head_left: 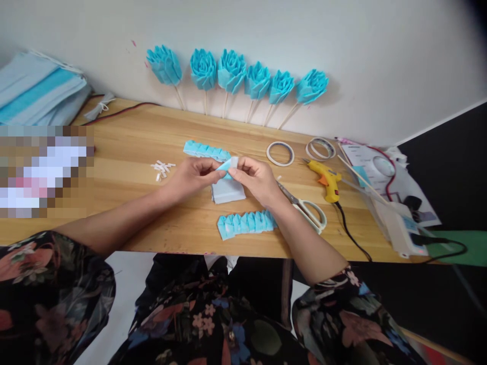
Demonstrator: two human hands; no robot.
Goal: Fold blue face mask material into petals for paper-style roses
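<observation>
At the centre of the frame, a small folded piece (225, 166), light blue with a whitish right end, is pinched by the left hand (195, 173) and right hand (256, 177). It lies between their fingertips, partly overlapping a whitish stack (229, 193).

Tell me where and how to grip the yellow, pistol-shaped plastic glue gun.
Likely best by the handle of the yellow, pistol-shaped plastic glue gun, the right hand coming from the near right side: the handle points to the near side, while the orange trigger and nozzle face left.
</observation>
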